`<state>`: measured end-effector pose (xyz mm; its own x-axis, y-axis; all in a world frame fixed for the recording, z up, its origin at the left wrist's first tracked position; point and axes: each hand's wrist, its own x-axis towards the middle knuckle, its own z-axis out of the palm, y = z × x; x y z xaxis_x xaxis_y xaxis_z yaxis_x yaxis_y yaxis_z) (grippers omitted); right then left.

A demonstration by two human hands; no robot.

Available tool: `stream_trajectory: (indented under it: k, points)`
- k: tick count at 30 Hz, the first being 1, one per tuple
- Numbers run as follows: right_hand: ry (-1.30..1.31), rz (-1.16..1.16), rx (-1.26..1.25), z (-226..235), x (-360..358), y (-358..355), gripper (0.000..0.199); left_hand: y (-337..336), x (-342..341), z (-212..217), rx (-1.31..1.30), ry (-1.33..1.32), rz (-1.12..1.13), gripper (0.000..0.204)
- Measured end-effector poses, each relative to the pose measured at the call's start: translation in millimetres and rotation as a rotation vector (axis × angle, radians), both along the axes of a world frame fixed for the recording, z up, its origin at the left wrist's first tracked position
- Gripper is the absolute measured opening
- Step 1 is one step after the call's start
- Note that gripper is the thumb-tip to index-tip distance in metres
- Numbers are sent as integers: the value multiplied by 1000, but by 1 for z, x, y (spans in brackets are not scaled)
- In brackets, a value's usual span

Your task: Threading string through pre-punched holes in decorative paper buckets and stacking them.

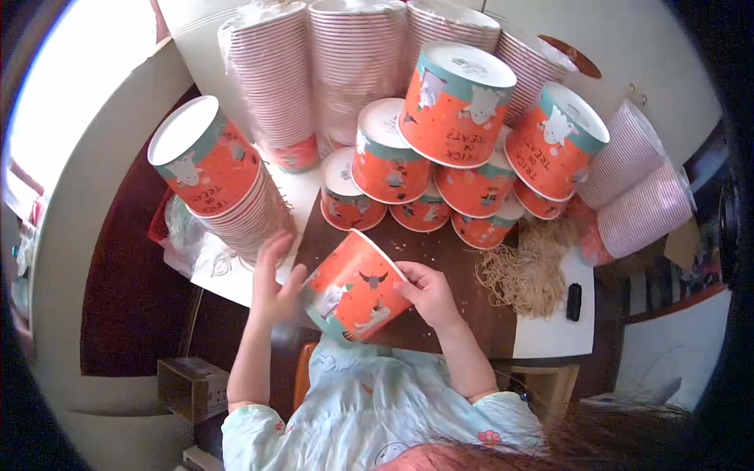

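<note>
An orange paper bucket [357, 286] with a teal band and printed ghosts and bats hangs tilted above the dark table, its rim towards the upper right. My right hand [428, 294] grips it by the rim, thumb outside. My left hand [275, 290] is open beside the bucket's left side, thumb and fingers spread; whether its palm touches the wall I cannot tell. Just past my left fingers stands a tall nested stack of upside-down buckets [251, 208], topped by an orange one [208, 161].
Upside-down orange buckets [455, 106] form a pyramid at the back. Behind it rise plastic-wrapped bucket stacks [357, 63]; more wrapped stacks [644, 212] lean at the right. A heap of beige string [530, 271] and a small black object [574, 302] lie right of my right hand.
</note>
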<state>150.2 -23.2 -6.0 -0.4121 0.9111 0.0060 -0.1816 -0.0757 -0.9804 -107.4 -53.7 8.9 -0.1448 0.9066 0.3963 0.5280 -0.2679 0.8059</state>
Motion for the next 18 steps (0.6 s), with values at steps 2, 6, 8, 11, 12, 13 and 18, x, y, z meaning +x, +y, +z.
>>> stream_trajectory:
  k: [2,6,8,11,12,13,18]
  points:
    - [60,12,-94,2,12,-9,28,-4,9,-13,-110,-52,-75,47]
    - [-358,-11,220,23,34,-34,23,4,21,-24,-168,-18,-168,43]
    - [-600,67,766,21,46,-41,24,7,30,-27,-251,-184,-227,40]
    - [-679,104,930,18,56,-49,22,19,44,-33,-434,-441,-275,35]
    - [-688,128,945,17,60,-51,22,23,48,-36,-529,-531,-265,34]
    - [-698,115,936,18,64,-51,22,28,51,-40,-623,-621,-251,33]
    - [-697,213,890,15,87,-41,20,33,62,-52,-698,-547,-432,33]
